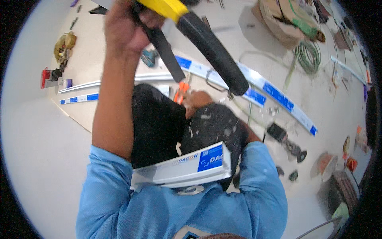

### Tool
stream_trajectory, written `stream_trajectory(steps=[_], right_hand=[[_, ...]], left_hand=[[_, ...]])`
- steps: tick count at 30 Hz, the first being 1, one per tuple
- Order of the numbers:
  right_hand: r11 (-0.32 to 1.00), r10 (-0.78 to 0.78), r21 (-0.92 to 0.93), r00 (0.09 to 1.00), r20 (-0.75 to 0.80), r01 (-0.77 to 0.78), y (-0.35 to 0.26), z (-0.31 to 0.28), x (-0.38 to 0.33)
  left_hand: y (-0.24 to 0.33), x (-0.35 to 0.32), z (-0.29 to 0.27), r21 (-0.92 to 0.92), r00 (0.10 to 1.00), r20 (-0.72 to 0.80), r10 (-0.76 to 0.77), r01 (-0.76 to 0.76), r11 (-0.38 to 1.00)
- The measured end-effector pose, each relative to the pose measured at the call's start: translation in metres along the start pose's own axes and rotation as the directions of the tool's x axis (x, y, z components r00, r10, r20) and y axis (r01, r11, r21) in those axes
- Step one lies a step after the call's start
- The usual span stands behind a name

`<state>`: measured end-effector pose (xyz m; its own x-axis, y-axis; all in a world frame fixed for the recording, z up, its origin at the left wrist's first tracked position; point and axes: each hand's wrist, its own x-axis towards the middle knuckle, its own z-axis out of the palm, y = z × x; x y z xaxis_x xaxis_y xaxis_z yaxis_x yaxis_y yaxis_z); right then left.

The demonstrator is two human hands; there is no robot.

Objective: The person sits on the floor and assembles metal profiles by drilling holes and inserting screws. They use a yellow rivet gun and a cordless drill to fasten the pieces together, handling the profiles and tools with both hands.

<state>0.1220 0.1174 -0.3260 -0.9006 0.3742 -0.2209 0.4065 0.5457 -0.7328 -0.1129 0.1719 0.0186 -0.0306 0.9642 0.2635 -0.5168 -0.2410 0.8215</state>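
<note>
Raised at the top of the head view, my left hand (129, 34) is wrapped round a large two-handled hand tool (213, 51). Its handles are black-sleeved and spread apart, with yellow at the upper part; its working end lies out of the picture. Lower, over my right knee, my right hand (199, 101) has its fingers closed about a small orange-handled tool (181, 92), whose kind I cannot make out. Across my lap, against my blue shirt, rests a white plastic trunking length (181, 165) with a blue-and-white label.
Long white trunking strips with blue film (274, 95) lie on the floor ahead. To the right are an angle grinder-like power tool (286, 141) and a coiled green hose or cable (308, 57). A tan sack (278, 24) stands far right; a white wall (36, 159) is on the left.
</note>
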Motion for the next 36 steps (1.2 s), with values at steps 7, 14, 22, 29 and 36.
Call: stream_trajectory(steps=[7,14,22,29,36], right_hand=[[0.987,0.154,-0.053,0.988,0.023,-0.153,-0.015,0.081,0.063],[0.93,0.36,-0.002,0.91,-0.206,-0.369,-0.01,0.081,0.081],[0.835,0.189,0.548,0.961,-0.203,-0.049,0.046,0.031,-0.016],[0.508,0.498,0.841,0.86,-0.11,-0.187,0.004,-0.123,-0.163],[0.947,0.204,0.321,0.725,-0.658,0.025,-0.134,-0.264,-0.178]], left_hand=[[-0.013,-0.017,0.006,0.251,0.939,-0.334,0.082,0.005,0.968],[-0.014,-0.013,0.031,0.57,0.888,-0.419,0.19,0.094,0.817],[-0.012,-0.02,0.034,0.576,0.918,-0.373,0.132,0.118,0.809],[-0.026,-0.02,0.048,0.612,0.937,-0.338,0.093,0.144,0.777],[-0.031,-0.023,0.079,0.659,0.966,-0.257,0.008,0.169,0.733]])
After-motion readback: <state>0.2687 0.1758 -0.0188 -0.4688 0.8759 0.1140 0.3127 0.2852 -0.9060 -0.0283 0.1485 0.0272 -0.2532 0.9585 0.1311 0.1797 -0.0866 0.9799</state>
